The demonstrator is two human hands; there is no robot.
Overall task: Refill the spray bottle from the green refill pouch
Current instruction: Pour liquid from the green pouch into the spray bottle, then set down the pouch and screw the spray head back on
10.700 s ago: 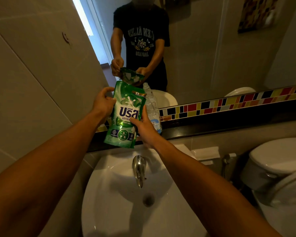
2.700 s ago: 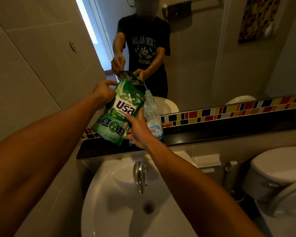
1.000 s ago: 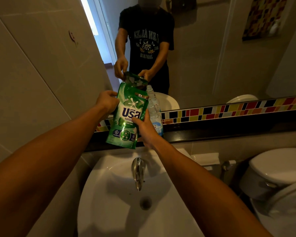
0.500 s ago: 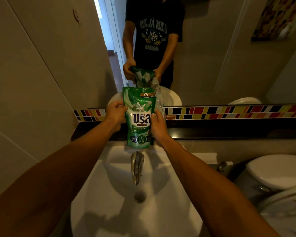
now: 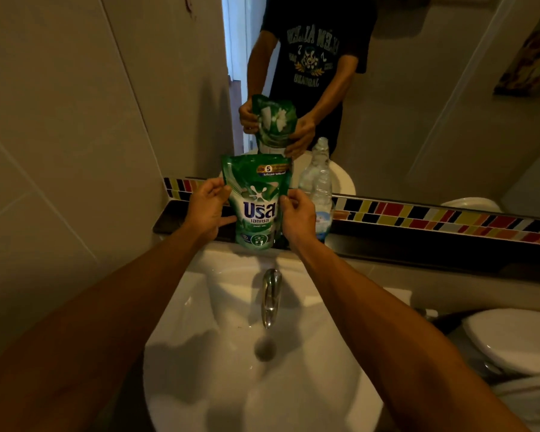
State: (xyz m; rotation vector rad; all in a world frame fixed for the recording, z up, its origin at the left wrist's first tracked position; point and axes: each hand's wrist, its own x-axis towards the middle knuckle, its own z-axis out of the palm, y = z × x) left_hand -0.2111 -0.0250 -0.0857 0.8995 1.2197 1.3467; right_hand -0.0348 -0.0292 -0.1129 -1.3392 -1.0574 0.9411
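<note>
The green refill pouch (image 5: 258, 204) stands upright with its base on the black ledge (image 5: 418, 241) behind the sink. My left hand (image 5: 208, 208) is at its left edge, thumb touching the front and fingers curled behind. On the pouch's right edge sits my right hand (image 5: 296, 215), pinching the side. A clear plastic bottle (image 5: 318, 182) with a blue label stands on the ledge just right of the pouch, partly hidden behind my right hand. No spray head shows on its neck. The mirror shows both hands around the pouch.
A white sink (image 5: 200, 353) with a chrome tap (image 5: 270, 294) lies below my arms. A strip of coloured mosaic tiles (image 5: 434, 215) runs under the mirror. A white toilet (image 5: 512, 338) stands at the right. A tiled wall (image 5: 60, 151) closes the left side.
The pouch was tilted towards the bottle's neck. It has since come upright and down onto the ledge, left of the bottle. Both hands slid to its sides.
</note>
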